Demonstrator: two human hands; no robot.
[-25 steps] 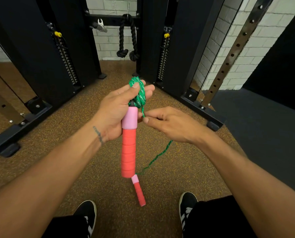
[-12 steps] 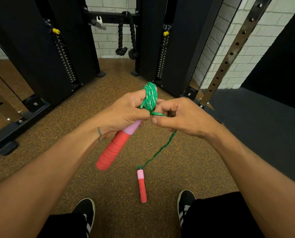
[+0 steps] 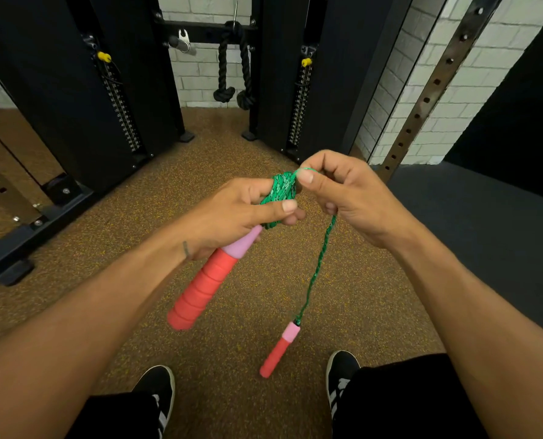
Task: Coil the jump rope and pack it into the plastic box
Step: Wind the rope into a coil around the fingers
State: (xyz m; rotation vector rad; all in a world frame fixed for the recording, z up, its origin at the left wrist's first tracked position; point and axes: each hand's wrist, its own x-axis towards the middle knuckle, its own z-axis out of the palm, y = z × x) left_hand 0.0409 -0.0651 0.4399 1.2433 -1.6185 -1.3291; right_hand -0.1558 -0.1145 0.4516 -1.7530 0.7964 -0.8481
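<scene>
My left hand (image 3: pixel 232 213) grips a bundle of green jump rope coils (image 3: pixel 279 193) together with the pink top of one red handle (image 3: pixel 205 285), which slants down to the left. My right hand (image 3: pixel 349 194) pinches the green rope just above the coils, thumb against forefinger. From under that hand a free length of rope (image 3: pixel 319 264) hangs down to the second red-and-pink handle (image 3: pixel 279 351), which dangles above the floor. No plastic box is in view.
I stand on brown speckled rubber flooring (image 3: pixel 219 160), my black shoes (image 3: pixel 156 394) below. Black cable-machine towers (image 3: pixel 74 99) with weight stacks rise ahead, a black rope attachment (image 3: pixel 232 68) hanging between them. A perforated steel upright (image 3: pixel 422 99) leans at the right beside dark grey flooring (image 3: pixel 485 229).
My right hand has lifted from beside the coils to above them, carrying the rope over the bundle. The dangling handle has swung right and tilted. The held handle slants more.
</scene>
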